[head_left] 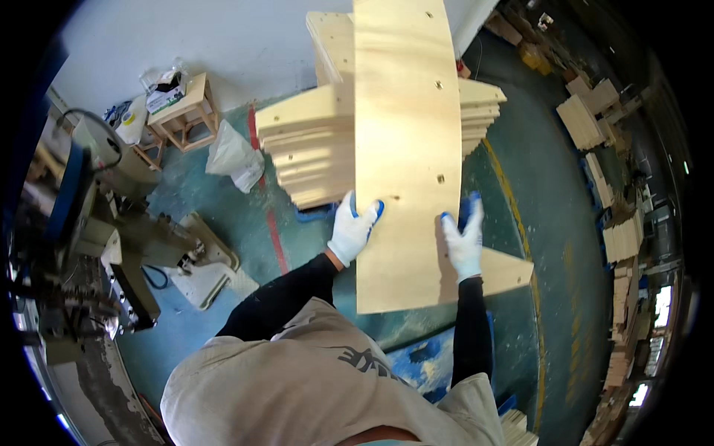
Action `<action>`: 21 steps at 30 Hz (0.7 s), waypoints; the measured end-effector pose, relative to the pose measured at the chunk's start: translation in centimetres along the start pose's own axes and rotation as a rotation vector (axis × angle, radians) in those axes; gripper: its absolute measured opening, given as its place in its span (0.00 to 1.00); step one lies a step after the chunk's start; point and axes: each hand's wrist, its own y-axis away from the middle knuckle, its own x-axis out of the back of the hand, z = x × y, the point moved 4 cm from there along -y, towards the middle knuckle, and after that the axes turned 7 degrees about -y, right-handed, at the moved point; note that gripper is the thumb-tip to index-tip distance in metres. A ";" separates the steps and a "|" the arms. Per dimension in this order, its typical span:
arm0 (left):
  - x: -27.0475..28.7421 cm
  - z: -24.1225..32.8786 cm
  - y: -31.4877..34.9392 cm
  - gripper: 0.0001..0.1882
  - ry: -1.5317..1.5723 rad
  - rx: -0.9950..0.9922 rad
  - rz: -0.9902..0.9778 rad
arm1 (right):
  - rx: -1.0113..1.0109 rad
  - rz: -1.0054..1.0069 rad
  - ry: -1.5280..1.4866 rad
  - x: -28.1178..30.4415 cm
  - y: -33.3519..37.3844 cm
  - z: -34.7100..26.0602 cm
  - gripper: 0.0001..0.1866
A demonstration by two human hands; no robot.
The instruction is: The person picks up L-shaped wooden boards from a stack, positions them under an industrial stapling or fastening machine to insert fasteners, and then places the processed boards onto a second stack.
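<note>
While a green floor (513, 334) spreads underneath, a beige machine (160, 241) stands at the left and a stack of wooden boards (309, 149) rises ahead, showing on both sides of a long panel (405, 141). That panel, pale wood, lies lengthwise in front of the person, its near end close to the torso; a tapered board (507, 270) juts out past its right edge. Near the wall are a wooden stool (195, 93) and, on the floor, a white bag (234, 157). The gloved left hand (353, 230) is closed around the panel's left edge, thumb on top. The gloved right hand (465, 241) is partly open at the right edge, fingers blurred; whether it grips, I cannot tell. Small dark holes (441, 179) run along the panel's right side.
</note>
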 end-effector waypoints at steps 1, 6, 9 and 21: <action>-1.0 -0.8 -2.6 0.19 -0.094 -0.050 -0.006 | -0.048 -0.119 0.167 -1.1 -2.9 0.5 0.43; -5.2 -3.8 -16.6 0.25 -0.263 0.085 -0.128 | -0.084 -0.037 -0.191 -4.3 -15.5 5.8 0.42; -7.0 -3.8 -24.7 0.28 -0.353 0.031 -0.178 | -0.091 -0.034 -0.069 -5.6 -24.1 8.8 0.42; 1.5 -8.3 -50.2 0.25 -1.010 0.139 0.357 | 0.001 -0.439 0.241 -18.2 -62.9 16.8 0.43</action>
